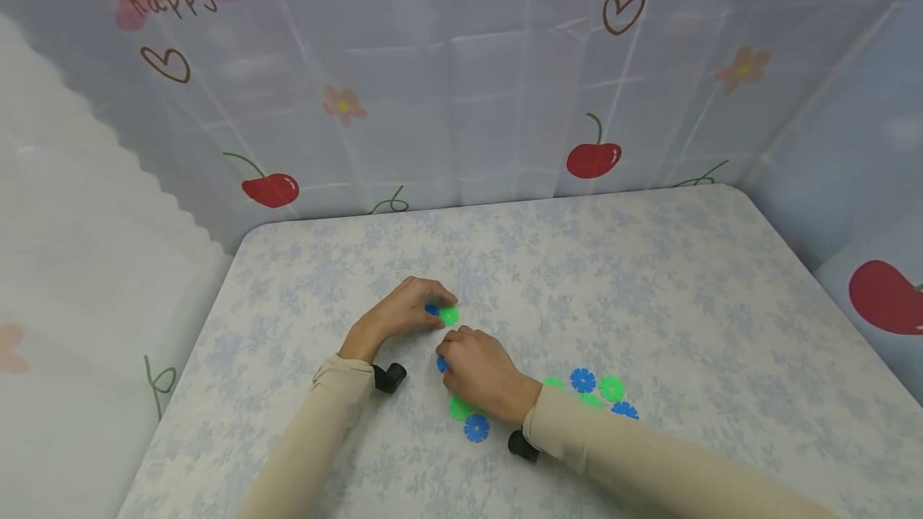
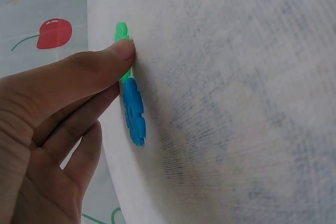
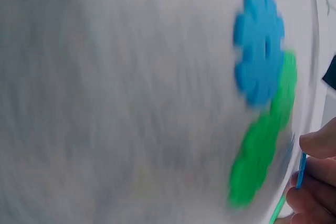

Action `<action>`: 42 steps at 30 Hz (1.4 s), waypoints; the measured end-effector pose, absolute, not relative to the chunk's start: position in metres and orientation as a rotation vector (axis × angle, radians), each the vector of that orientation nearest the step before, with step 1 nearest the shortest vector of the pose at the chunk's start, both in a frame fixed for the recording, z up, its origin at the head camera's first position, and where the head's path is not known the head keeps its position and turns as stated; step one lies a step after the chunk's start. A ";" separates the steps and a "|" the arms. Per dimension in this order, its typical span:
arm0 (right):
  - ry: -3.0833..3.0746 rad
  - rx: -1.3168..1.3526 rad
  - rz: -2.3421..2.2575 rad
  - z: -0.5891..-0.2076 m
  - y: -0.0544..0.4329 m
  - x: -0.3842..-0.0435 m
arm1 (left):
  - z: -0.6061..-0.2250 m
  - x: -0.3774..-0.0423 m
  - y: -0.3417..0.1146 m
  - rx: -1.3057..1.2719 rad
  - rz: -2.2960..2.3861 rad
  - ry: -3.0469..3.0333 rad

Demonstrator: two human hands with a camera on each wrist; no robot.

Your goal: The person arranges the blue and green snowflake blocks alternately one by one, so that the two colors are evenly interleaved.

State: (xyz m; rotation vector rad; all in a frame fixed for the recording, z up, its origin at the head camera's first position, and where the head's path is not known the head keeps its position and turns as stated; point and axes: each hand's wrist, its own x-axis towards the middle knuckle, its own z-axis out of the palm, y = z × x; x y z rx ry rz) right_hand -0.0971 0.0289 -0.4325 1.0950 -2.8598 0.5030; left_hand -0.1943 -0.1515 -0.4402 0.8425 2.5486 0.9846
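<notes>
My left hand [image 1: 407, 309] pinches a green notched plastic disc [image 2: 122, 29] between thumb and fingers. A blue notched disc [image 2: 135, 111] joins it edge to edge, and the pair stands close over the table in the left wrist view. To its right, my right hand [image 1: 485, 367] pinches a blue disc [image 3: 301, 170], seen edge-on in the right wrist view. A thin green edge [image 3: 277, 209] shows just below those fingers. Beside and partly under the right hand lie a green disc [image 1: 460, 408] and a blue disc [image 1: 476, 428].
Several loose discs lie by the right forearm, among them a blue one [image 1: 582, 380] and a green one [image 1: 611, 388]; the sleeve partly covers some. A pale floral cloth covers the table [image 1: 649, 279]. Printed curtains [image 1: 461, 102] hang behind and beside it.
</notes>
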 end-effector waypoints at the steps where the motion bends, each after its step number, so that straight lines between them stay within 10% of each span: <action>1: -2.874 1.075 0.527 -0.432 0.031 -0.101 | -0.440 -0.195 -0.151 0.846 0.980 2.550; 42: -2.995 0.848 0.622 -0.434 0.046 -0.157 | -0.438 -0.198 -0.147 0.850 0.898 2.579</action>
